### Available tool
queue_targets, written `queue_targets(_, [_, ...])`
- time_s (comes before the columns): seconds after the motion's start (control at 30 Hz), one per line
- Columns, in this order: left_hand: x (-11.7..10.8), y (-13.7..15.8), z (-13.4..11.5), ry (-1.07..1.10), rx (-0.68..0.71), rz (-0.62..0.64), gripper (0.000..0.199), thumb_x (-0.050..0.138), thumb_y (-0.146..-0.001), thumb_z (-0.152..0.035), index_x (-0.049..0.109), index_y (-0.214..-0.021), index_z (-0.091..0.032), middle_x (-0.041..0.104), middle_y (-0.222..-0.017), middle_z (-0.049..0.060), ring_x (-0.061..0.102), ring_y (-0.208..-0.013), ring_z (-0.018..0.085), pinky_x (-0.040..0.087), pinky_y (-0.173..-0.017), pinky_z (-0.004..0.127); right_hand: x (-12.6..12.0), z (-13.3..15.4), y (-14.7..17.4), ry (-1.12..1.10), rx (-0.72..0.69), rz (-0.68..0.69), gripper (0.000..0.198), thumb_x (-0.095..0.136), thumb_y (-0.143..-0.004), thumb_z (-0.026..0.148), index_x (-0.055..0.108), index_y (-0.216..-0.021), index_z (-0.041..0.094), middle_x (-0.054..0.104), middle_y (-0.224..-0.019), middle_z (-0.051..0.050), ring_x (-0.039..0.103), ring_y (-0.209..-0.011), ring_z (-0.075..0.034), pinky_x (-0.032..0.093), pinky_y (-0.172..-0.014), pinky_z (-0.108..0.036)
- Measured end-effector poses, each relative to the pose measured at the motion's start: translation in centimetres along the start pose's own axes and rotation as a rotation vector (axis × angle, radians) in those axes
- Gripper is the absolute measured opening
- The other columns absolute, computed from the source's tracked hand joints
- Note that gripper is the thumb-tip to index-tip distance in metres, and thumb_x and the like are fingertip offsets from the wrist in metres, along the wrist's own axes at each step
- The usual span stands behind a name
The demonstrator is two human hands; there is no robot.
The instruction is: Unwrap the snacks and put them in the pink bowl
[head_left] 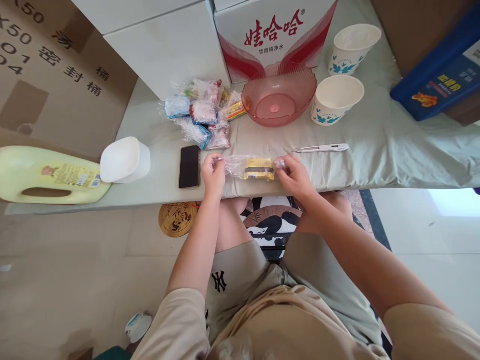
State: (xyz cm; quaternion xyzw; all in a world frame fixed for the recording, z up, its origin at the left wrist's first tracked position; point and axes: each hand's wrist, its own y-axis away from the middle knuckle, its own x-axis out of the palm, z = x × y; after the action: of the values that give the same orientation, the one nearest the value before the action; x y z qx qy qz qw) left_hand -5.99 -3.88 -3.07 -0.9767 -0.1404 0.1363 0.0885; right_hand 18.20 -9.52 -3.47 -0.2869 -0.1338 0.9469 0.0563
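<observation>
A yellow packet with a dark band (259,169) lies inside a clear plastic bag (235,167) near the table's front edge. My left hand (214,172) is closed, pinching the left end of the bag. At the other end, my right hand (294,174) grips the bag close to the packet. The bag is stretched between the two hands. Just beyond my right hand rests a white utility knife (322,148). Left of my left hand lies a black phone (189,167). A pile of small plastic-wrapped packets (204,112) sits farther back.
A pink ribbed bowl (279,97) and two paper cups (337,100) stand behind the bag. At left are a white tub (125,160) and a yellow jug (52,175). Boxes (275,35) line the back; a blue container (442,70) stands at right.
</observation>
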Motion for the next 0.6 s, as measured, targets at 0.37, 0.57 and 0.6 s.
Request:
queue_targets(0.37, [-1.2, 1.8, 0.7, -0.241, 0.3, 0.204, 0.019, 0.055, -0.088, -0.032, 0.065, -0.099, -0.021, 0.06, -0.114, 0.008, 0.062, -0.107, 0.021, 0.051, -0.094, 0.034, 0.5, -1.4, 0.3, -0.016, -0.025, -0.303, 0.059, 0.044, -0.072, 0.013, 0.048, -0.13, 0.021, 0.054, -0.131, -0.011, 0.053, -0.123, -0.025, 0.041, -0.108, -0.048])
queue_targets(0.57, [-1.4, 1.5, 0.6, -0.283, 0.26, 0.235, 0.005, 0.065, -0.08, -0.021, 0.068, -0.077, -0.019, 0.061, -0.114, 0.009, 0.062, -0.111, 0.022, 0.05, -0.098, 0.036, -0.9, 1.7, 1.6, 0.451, -0.306, -0.115, 0.026, 0.053, -0.084, 0.017, 0.071, -0.102, 0.026, 0.063, -0.087, -0.005, 0.058, -0.098, -0.025, 0.039, -0.099, -0.046])
queue_targets(0.6, [-1.6, 1.3, 0.7, -0.25, 0.242, 0.223, 0.005, 0.065, -0.079, -0.021, 0.068, -0.076, -0.019, 0.062, -0.114, 0.009, 0.062, -0.111, 0.022, 0.05, -0.098, 0.036, -1.1, 2.0, 1.9, 0.501, -0.32, -0.113, 0.023, 0.053, -0.084, 0.017, 0.072, -0.093, 0.027, 0.062, -0.084, -0.005, 0.058, -0.095, -0.024, 0.039, -0.096, -0.046])
